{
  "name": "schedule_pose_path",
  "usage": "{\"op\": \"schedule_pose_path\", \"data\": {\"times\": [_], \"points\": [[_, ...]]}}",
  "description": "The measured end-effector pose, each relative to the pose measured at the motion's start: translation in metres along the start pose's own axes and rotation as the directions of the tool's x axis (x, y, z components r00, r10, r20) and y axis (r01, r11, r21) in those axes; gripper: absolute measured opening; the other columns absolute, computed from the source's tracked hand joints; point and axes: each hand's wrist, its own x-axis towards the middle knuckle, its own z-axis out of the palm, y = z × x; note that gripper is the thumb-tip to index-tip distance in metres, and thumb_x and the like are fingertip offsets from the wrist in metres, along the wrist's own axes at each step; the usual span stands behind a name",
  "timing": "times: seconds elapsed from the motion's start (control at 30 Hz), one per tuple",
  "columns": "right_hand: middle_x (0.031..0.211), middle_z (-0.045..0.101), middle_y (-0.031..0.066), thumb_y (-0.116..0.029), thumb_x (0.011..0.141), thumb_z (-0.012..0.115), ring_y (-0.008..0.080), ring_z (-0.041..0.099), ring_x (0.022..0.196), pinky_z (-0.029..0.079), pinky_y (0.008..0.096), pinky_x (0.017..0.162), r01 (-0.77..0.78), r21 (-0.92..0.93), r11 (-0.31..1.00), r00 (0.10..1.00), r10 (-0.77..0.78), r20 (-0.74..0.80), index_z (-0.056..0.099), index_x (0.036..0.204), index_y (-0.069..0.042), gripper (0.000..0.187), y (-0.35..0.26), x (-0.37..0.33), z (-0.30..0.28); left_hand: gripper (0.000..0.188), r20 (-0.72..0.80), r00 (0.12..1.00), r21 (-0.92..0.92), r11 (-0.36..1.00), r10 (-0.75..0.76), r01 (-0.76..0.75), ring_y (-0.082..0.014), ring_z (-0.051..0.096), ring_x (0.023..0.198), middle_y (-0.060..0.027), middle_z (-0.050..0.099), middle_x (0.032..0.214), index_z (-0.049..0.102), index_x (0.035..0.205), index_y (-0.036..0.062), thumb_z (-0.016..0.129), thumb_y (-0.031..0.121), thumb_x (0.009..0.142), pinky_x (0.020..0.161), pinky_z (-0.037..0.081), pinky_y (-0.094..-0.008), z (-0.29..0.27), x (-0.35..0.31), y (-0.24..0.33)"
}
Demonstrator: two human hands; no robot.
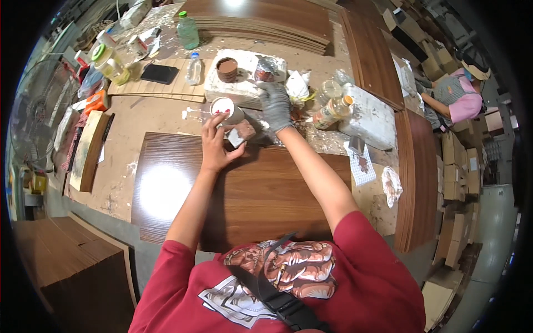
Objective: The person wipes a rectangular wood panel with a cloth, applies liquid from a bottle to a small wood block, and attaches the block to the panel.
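I see the bare left hand [215, 141] half-curled, thumb against a small block [242, 132]; I can't tell how firm its hold is. The block sits by the wooden board's [266, 191] far edge, long axis apparently slanting up-right. The gloved right hand [276, 105] reaches toward the dark can [265, 70], its grip unclear.

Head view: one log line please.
left hand: at white cup, brown-white block | right hand, gray-gloved: by dark can | brown panel: lying flat
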Motion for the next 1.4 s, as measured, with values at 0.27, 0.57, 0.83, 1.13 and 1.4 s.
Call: {"op": "schedule_pose_path", "data": {"times": [0.27, 0.57, 0.83, 1.13, 1.4], "points": [[0.121, 0.060, 0.0174, -0.018, 0.083, 0.067, 0.0372, 0.059, 0.106, 0.048, 0.0490, 0.092, 0.173, -0.433, 0.884, 0.939, -0.016, 0.343, 0.062, 0.133, -0.017, 0.049, 0.001, 0.007, -0.006, 0.053, 0.003, 1.000, -0.130, 0.991, 0.001, 0.000, -0.0401, 0.040, 0.137, -0.0146, 0.052, 0.142, 0.057, 0.118, 0.0070, 0.077, 0.026, 0.072, 0.115, 0.030, -0.0513, 0.001, 0.000, -0.006], [0.140, 0.056, 0.0102, -0.004, 0.088, 0.066, 0.0230, 0.054, 0.129, 0.046, 0.0345, 0.106, -0.216, 0.327, 0.920, 0.642, -0.119, 0.758, 0.048, 0.147, -0.012, 0.062, -0.041, 0.020, 0.004, 0.056, -0.113, 0.989, -0.496, 0.868, -0.100, 0.030, -0.0423, 0.037, 0.141, -0.0245, 0.035, 0.150, 0.042, 0.131, 0.0049, 0.069, 0.027, 0.087, 0.117, 0.029, -0.0521, 0.009, -0.014, -0.019], [0.121, 0.065, 0.0120, -0.017, 0.080, 0.081, 0.0258, 0.063, 0.114, 0.052, 0.0363, 0.099, -0.080, 0.219, 0.972, 0.921, -0.013, 0.390, 0.060, 0.123, -0.008, 0.049, -0.048, 0.015, 0.013, 0.056, -0.250, 0.960, -0.463, 0.886, -0.125, -0.005, -0.0392, 0.035, 0.143, -0.0231, 0.036, 0.149, 0.041, 0.136, 0.0053, 0.057, 0.041, 0.096, 0.118, 0.027, -0.0518, 0.008, -0.006, -0.017], [0.124, 0.060, 0.0105, -0.007, 0.072, 0.087, 0.0213, 0.061, 0.113, 0.054, 0.0343, 0.096, -0.067, 0.620, 0.782, 0.967, 0.204, -0.153, 0.051, 0.133, -0.003, 0.071, -0.056, 0.146, -0.006, 0.054, -0.159, 0.952, -0.319, 0.927, -0.260, 0.200, -0.0409, 0.053, 0.120, -0.0229, 0.051, 0.131, 0.045, 0.136, 0.0021, 0.066, 0.022, 0.090, 0.104, 0.042, -0.0446, 0.011, -0.018, -0.021], [0.107, 0.065, 0.0157, -0.013, 0.069, 0.087, 0.0283, 0.065, 0.101, 0.054, 0.0384, 0.092, -0.209, 0.604, 0.769, 0.964, 0.264, -0.002, 0.060, 0.119, -0.003, 0.057, -0.026, 0.157, 0.020, 0.056, -0.110, 0.972, -0.238, 0.955, -0.208, 0.177, -0.0435, 0.059, 0.115, -0.0244, 0.056, 0.127, 0.045, 0.138, 0.0046, 0.069, 0.020, 0.090, 0.097, 0.048, -0.0435, 0.020, -0.002, -0.005]]}}
